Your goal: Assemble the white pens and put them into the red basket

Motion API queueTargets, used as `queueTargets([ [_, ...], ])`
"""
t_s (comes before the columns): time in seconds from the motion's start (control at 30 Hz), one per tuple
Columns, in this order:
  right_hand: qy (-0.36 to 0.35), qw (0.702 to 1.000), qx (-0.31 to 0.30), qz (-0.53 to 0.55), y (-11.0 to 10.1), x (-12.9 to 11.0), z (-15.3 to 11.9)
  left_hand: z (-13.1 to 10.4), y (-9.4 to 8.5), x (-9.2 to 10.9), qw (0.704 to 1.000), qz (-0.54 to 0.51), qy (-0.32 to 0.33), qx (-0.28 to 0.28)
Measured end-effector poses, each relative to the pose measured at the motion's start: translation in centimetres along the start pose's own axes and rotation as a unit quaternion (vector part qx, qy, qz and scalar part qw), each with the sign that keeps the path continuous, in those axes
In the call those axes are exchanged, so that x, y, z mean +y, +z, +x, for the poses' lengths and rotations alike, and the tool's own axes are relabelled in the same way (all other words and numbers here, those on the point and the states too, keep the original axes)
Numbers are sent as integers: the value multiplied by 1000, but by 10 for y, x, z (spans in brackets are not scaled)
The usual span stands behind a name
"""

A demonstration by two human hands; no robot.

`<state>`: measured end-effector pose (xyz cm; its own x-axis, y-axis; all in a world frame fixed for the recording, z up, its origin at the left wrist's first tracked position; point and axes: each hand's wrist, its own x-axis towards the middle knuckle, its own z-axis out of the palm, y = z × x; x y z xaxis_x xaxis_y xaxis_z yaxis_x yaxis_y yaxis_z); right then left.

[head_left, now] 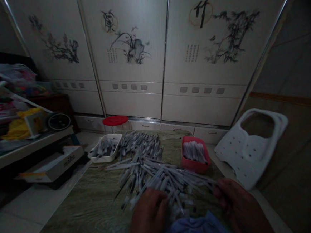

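A big loose pile of slim, clear-and-grey pens [160, 173] spreads over the middle of a wood-patterned table [97, 203]. My left hand [149, 214] is closed at the pile's near edge, fingers curled; what they hold is hidden. At the pile's right end my right hand [237, 203] is pinched, with a pen's end at its fingertips. Between my hands, at the near edge, lies a crumpled blue cloth [199, 229]. Beyond the pile on the right, a red tub [195, 167] contains upright bundled pens. A white basket [105, 158] at the far left holds more dark-tipped pens.
A white plastic chair [249, 148] stands right of the table. Behind it are a red round stool [115, 120] and sliding cabinet doors [130, 71]. At left, a bench [57, 136] is loaded with bags, above a shoe box [54, 164].
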<state>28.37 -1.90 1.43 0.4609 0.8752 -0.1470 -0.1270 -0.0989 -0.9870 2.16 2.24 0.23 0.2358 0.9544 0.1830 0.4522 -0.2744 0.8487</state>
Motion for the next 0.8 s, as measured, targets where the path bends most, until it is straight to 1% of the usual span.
queueTargets([
  [0.03, 0, 1000, 5, -4, -1, -2, -1, -1, 2, 2, 998, 51, 23, -30],
  [0.1, -4, 1000, 21, -6, -2, -7, -2, -2, 8, 7, 987, 137, 38, -78],
  [0.2, -19, 999, 39, 0, -3, -13, -4, -2, 18, 17, 969, 220, 29, -113],
  [0.33, -30, 999, 37, 5, -9, -14, -4, 0, 28, 25, 956, 269, 15, -113],
  [0.6, -28, 999, 33, 18, -20, -14, -3, 5, 46, 21, 941, 326, 31, -90],
  [0.7, -25, 998, 36, 36, -24, -14, -2, 7, 50, 27, 934, 343, 27, -95],
  [0.8, -30, 997, 47, 51, -30, -12, 0, 9, 49, 30, 935, 340, 25, -97],
])
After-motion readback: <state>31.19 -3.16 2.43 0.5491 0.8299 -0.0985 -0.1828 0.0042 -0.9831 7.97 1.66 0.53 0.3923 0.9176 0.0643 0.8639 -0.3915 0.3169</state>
